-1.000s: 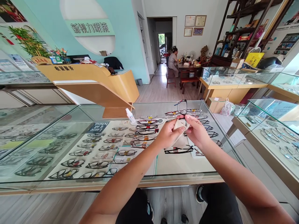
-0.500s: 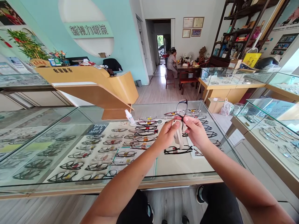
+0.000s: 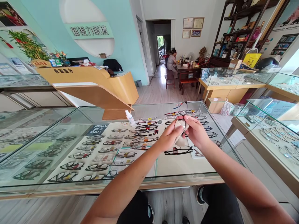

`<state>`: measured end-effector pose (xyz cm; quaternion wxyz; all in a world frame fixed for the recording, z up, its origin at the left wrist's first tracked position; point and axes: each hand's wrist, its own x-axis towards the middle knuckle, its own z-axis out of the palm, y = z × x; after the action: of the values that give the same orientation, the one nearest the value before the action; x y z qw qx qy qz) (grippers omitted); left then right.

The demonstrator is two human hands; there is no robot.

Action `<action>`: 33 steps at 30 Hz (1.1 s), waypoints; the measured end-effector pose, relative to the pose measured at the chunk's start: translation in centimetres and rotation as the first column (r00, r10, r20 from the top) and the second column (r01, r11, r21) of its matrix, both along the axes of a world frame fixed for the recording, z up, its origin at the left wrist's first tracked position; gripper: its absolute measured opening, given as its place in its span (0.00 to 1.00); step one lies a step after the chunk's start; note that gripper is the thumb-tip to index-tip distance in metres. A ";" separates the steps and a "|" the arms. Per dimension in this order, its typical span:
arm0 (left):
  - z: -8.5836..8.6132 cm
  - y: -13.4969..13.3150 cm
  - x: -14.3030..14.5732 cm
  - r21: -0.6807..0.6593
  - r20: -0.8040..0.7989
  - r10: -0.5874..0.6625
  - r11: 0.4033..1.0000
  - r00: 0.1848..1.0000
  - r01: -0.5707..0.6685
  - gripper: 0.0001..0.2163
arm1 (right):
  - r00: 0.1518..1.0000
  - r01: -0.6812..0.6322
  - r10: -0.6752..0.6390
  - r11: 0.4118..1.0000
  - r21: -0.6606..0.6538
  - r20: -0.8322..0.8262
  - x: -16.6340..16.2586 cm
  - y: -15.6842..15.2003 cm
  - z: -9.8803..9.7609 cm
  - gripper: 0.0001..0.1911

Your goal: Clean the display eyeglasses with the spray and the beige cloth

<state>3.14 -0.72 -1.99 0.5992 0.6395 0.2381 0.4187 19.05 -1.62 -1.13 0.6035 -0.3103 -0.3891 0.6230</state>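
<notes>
Standing at the near edge of the glass tabletop (image 3: 189, 169), 2 arms stretched out over it. The glasses (image 3: 182, 108) are up in the air above the tabletop's right half, toward the far right corner; 1 rim stands clear of my fingers, the other side mostly covered by hands and fabric.

Left hand (image 3: 169, 137): closed to a pinch, thumb pressing a pale cloth (image 3: 180, 141) about the covered part of the glasses. Cloth's lower end hangs loose beneath. Right hand (image 3: 195, 130): thumb and fingers drawn together on the frame, just beside the left fingertips; exact finger contact partly hidden.

White bottle (image 3: 129, 117) on the tabletop, near the far edge and left of my hands, well apart from them. Under the glass, rows of display spectacles (image 3: 94, 167) run from the left side across to the right edge. 1 dark pair (image 3: 178, 150) shows just below the cloth. Dark card (image 3: 98, 129) lies among the rows, left of the bottle.

Farther off: 1 person (image 3: 172, 63) seated at a wooden table (image 3: 190, 69).
</notes>
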 end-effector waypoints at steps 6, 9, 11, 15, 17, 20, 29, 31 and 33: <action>0.2 0.1 0.1 0.077 -0.099 0.069 0.995 0.993 -0.061 0.27 | 0.999 -0.033 0.033 0.999 0.017 -0.033 -0.1 -0.2 0.2 0.18; 0.0 0.1 0.2 0.074 -0.096 0.119 0.991 0.988 -0.112 0.24 | 0.998 -0.046 0.046 0.999 0.007 -0.045 -0.3 -0.3 0.2 0.17; -0.2 0.1 0.3 0.091 -0.083 0.158 0.984 0.984 -0.151 0.21 | 0.998 -0.042 0.042 0.999 0.006 -0.051 -0.6 -0.3 0.1 0.17; -0.7 0.0 0.3 0.082 -0.051 0.247 0.967 0.968 -0.243 0.20 | 0.997 -0.041 0.044 0.998 0.054 -0.059 -1.0 -0.5 -0.2 0.14; -0.7 0.0 0.4 0.038 -0.030 0.281 0.959 0.959 -0.279 0.23 | 0.996 -0.061 0.065 0.995 0.078 -0.055 -1.1 -0.6 -0.3 0.14; -0.6 0.0 0.5 -0.059 -0.009 0.292 0.955 0.956 -0.292 0.28 | 0.995 -0.088 0.091 0.992 0.095 -0.027 -0.9 -0.6 -0.3 0.14; -0.1 0.6 0.0 0.071 -0.003 0.238 0.969 0.971 -0.238 0.25 | 0.999 0.033 -0.035 0.992 0.125 0.018 0.0 0.0 -0.2 0.13; -0.1 0.7 -0.2 0.014 0.005 0.154 0.988 0.988 -0.154 0.24 | 0.999 0.022 -0.024 0.997 0.078 0.022 0.1 -0.1 -0.1 0.14; 0.0 0.7 -0.3 -0.008 0.020 0.075 0.997 0.997 -0.075 0.23 | 0.999 0.033 -0.033 0.999 0.035 0.007 0.3 -0.1 0.0 0.15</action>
<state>2.82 -0.07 -2.01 0.5876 0.6239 0.2574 0.4464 19.36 -1.76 -1.17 0.6174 -0.3085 -0.3973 0.6048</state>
